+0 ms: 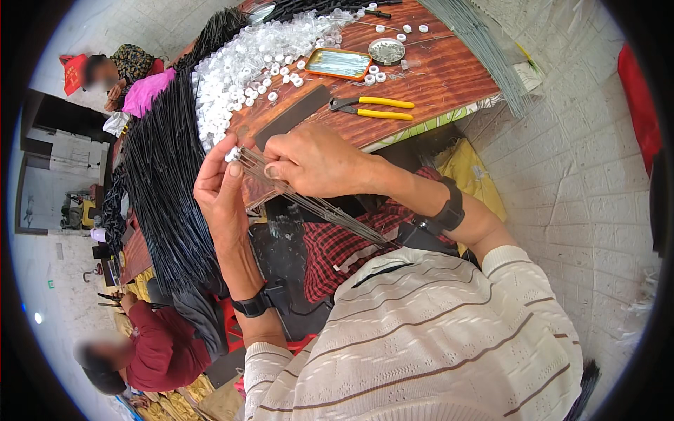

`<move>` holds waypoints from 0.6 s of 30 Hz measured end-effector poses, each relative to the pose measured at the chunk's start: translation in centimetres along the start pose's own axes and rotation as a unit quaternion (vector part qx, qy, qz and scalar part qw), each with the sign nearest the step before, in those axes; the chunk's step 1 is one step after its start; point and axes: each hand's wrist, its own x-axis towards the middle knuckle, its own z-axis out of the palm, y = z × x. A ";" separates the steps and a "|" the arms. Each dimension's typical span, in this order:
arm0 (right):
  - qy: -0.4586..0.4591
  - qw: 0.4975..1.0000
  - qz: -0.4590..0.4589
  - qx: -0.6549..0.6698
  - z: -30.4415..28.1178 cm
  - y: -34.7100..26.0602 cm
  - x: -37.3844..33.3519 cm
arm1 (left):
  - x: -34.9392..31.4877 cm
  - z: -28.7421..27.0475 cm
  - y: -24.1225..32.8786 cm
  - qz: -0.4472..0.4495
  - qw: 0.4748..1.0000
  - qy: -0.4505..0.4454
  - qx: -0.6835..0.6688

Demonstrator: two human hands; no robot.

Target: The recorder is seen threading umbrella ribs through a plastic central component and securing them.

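Observation:
Thumb and fingers of my left hand (219, 184) pinch a small white plastic ring (233, 154) at the upper end of a bundle of thin grey metal rods (316, 209). My right hand (319, 163) is closed beside it, its thumb and curled forefinger pressed on the rods just below the ring. From there the bundle slants down across my lap, over a red and black checked cloth (324, 256), toward my waist. Whether a smaller piece sits between my right fingertips is hidden.
On the reddish wooden table (449, 77) lie yellow-handled pliers (375, 107), a tin of thin pins (338, 64), a round dish (387, 50) and a heap of clear and white plastic pieces (246, 67). Black rods (165, 175) pile at left; grey rods (484, 52) at right. Two people (165, 347) sit at left.

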 end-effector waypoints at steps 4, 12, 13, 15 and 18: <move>0.007 1.000 -0.001 0.010 -0.1 -0.3 -0.2 | 0.1 -0.4 -0.3 -0.006 1.000 -0.005 -0.008; -0.015 0.999 0.038 -0.001 0.3 -0.5 0.0 | 0.3 -2.3 -0.8 -0.027 0.993 -0.080 -0.078; -0.016 0.999 0.038 -0.001 0.4 -0.6 -0.1 | 0.2 -2.4 -0.8 -0.027 0.993 -0.079 -0.077; -0.003 0.999 0.049 0.015 0.7 -0.9 -0.4 | 0.0 -2.1 -0.7 -0.029 0.993 -0.073 -0.085; 0.022 0.998 0.055 0.022 0.9 -0.8 -0.5 | 0.0 -1.4 -0.6 -0.019 0.994 -0.063 -0.090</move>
